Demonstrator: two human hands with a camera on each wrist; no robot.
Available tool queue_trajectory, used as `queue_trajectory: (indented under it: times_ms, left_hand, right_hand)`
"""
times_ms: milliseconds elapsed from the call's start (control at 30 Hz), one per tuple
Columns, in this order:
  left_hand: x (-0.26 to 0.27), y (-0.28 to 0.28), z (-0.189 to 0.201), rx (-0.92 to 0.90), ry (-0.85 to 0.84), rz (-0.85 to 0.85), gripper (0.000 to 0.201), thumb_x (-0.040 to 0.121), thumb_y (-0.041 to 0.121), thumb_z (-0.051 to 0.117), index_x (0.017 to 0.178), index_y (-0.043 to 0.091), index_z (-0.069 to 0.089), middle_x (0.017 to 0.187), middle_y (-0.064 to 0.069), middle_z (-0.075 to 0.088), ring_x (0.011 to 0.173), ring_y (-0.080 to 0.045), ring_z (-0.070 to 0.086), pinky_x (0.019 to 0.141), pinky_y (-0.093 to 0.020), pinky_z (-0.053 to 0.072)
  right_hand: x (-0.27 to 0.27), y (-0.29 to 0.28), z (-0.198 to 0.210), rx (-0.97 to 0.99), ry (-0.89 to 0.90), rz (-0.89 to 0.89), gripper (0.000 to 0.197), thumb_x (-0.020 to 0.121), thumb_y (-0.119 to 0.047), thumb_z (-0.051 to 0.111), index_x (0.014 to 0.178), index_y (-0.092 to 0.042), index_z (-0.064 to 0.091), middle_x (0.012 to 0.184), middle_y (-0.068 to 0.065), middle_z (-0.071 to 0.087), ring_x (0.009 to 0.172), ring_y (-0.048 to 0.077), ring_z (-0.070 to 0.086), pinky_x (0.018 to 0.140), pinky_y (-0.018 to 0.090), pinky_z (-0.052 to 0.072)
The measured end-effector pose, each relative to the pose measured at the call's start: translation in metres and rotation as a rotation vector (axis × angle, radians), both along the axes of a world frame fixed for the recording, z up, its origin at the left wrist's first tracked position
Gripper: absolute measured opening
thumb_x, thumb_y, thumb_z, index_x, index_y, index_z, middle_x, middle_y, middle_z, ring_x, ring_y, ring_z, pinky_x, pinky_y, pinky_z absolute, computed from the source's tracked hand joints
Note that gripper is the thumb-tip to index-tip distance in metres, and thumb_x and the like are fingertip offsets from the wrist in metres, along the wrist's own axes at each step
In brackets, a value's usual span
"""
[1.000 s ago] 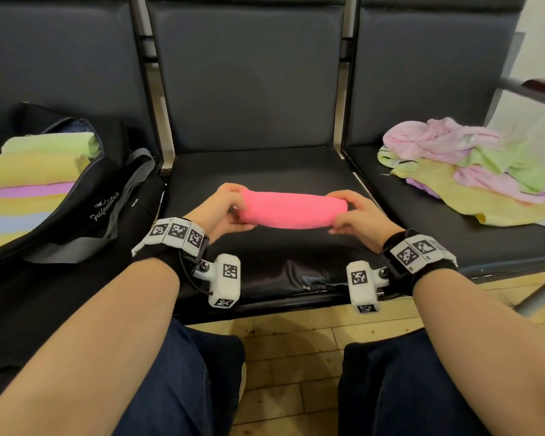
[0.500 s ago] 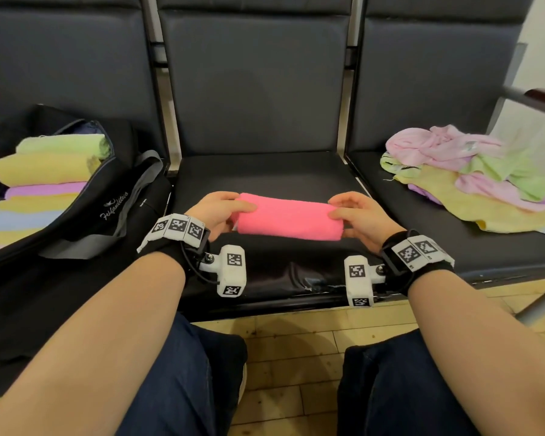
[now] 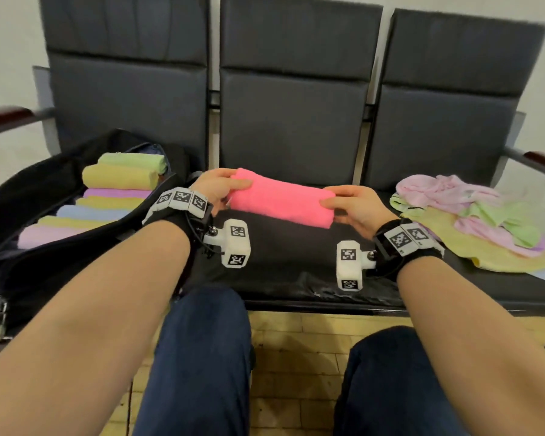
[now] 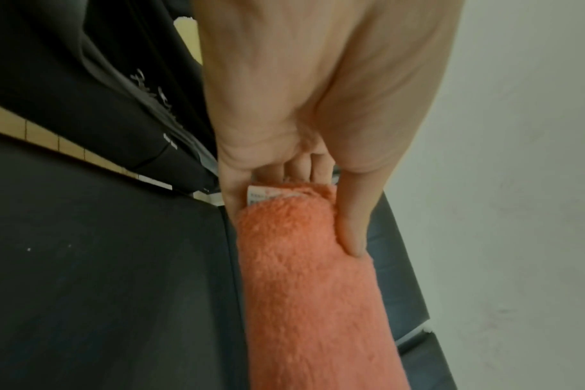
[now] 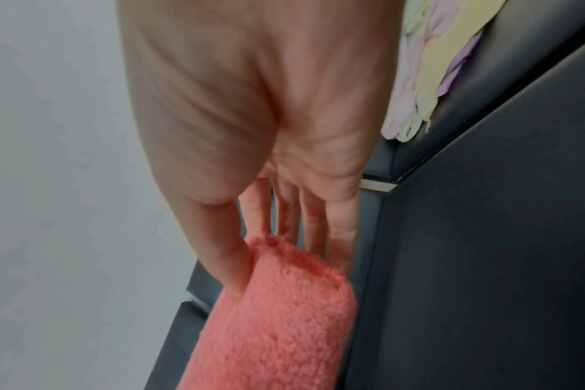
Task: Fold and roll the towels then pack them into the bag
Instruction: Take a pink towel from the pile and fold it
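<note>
Now the rolled pink towel [image 3: 282, 201] is lifted off the middle seat [image 3: 283, 259], which it touched before. The left hand [image 3: 216, 190] and right hand [image 3: 356, 209] each pinch one end. Probably it goes next into the bag [image 3: 44, 262], left of this seat.

Three-seat black bench [image 3: 290, 272]: open bag [image 3: 44, 269] on left seat, perhaps five loose towels [image 3: 472, 221] on right.

- The bag [image 3: 29, 272] on the left seat is largely filled by rolled towels [image 3: 120, 176].
- The right seat is covered by loose towels [image 3: 466, 215].
- Bare cushion [image 3: 290, 256] is left on the middle seat.
</note>
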State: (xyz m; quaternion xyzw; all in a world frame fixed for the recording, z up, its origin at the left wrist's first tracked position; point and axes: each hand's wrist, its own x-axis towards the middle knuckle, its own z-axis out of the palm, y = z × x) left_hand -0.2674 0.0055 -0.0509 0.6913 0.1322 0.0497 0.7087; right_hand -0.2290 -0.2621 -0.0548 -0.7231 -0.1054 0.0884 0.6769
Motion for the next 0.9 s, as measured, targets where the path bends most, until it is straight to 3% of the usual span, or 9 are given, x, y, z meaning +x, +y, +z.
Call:
queue_trajectory:
  times_ms: [200,267,333,433,567,700,767,900]
  left_hand:
    - [-0.028,0.04,0.024,-0.021,-0.083,0.084,0.039,0.09,0.01,0.063,0.127,0.003,0.057,0.107,-0.015,0.065,0.083,-0.021,0.064,0.067,-0.032,0.058]
    - [-0.031,0.057,0.03,-0.011,-0.083,0.106,0.037,0.092,0.011,0.06,0.128,0.004,0.056,0.105,-0.016,0.064,0.084,-0.023,0.062,0.075,-0.036,0.056]
    - [-0.031,0.076,0.034,-0.018,-0.075,0.122,0.038,0.092,0.012,0.059,0.13,0.004,0.055,0.115,-0.019,0.061,0.095,-0.03,0.061,0.085,-0.042,0.052]
    - [-0.028,0.111,0.039,0.001,-0.049,0.176,0.038,0.092,0.015,0.06,0.129,0.008,0.055,0.117,-0.016,0.059,0.095,-0.03,0.061,0.085,-0.043,0.051]
    - [-0.018,0.164,0.035,-0.026,0.012,0.26,0.039,0.088,0.019,0.067,0.126,0.013,0.059,0.122,-0.016,0.059,0.11,-0.036,0.058,0.097,-0.057,0.046]
    - [-0.006,0.212,0.028,0.027,0.039,0.37,0.031,0.087,0.028,0.068,0.117,0.02,0.065,0.09,-0.008,0.064,0.076,-0.023,0.059,0.081,-0.038,0.049]
    - [0.002,0.237,0.025,0.046,0.052,0.401,0.035,0.087,0.032,0.068,0.119,0.018,0.065,0.085,-0.008,0.064,0.078,-0.026,0.058,0.084,-0.041,0.048]
    - [0.018,0.289,0.013,0.037,0.104,0.448,0.036,0.086,0.034,0.069,0.118,0.018,0.065,0.106,-0.014,0.065,0.094,-0.028,0.063,0.083,-0.037,0.051]
  right_hand:
    - [-0.014,0.05,0.033,-0.014,-0.081,0.07,0.032,0.081,0.004,0.069,0.113,0.001,0.065,0.105,0.014,0.068,0.09,0.023,0.068,0.068,0.03,0.059]
    - [-0.014,0.071,0.041,-0.012,-0.076,0.081,0.032,0.081,0.006,0.068,0.112,0.003,0.064,0.103,0.014,0.067,0.086,0.022,0.068,0.069,0.031,0.06]
    - [-0.012,0.092,0.047,-0.011,-0.066,0.098,0.03,0.081,0.007,0.068,0.11,0.003,0.065,0.102,0.015,0.067,0.083,0.02,0.068,0.067,0.03,0.06]
    - [-0.002,0.129,0.053,-0.034,-0.054,0.127,0.034,0.08,0.006,0.069,0.114,0.005,0.063,0.108,0.018,0.066,0.089,0.023,0.068,0.067,0.03,0.06]
    - [0.016,0.183,0.054,-0.081,-0.052,0.161,0.032,0.08,0.005,0.07,0.111,0.004,0.064,0.109,0.019,0.066,0.089,0.024,0.067,0.069,0.033,0.06]
    - [0.035,0.238,0.052,-0.116,-0.036,0.183,0.029,0.08,0.006,0.07,0.109,0.005,0.065,0.108,0.02,0.066,0.092,0.027,0.066,0.074,0.037,0.06]
    - [0.047,0.267,0.052,-0.133,-0.009,0.195,0.031,0.08,0.006,0.07,0.111,0.007,0.064,0.108,0.021,0.065,0.091,0.028,0.065,0.076,0.04,0.059]
    - [0.069,0.325,0.048,-0.175,0.08,0.237,0.017,0.081,0.008,0.068,0.095,0.0,0.064,0.09,0.014,0.065,0.075,0.021,0.064,0.063,0.034,0.06]
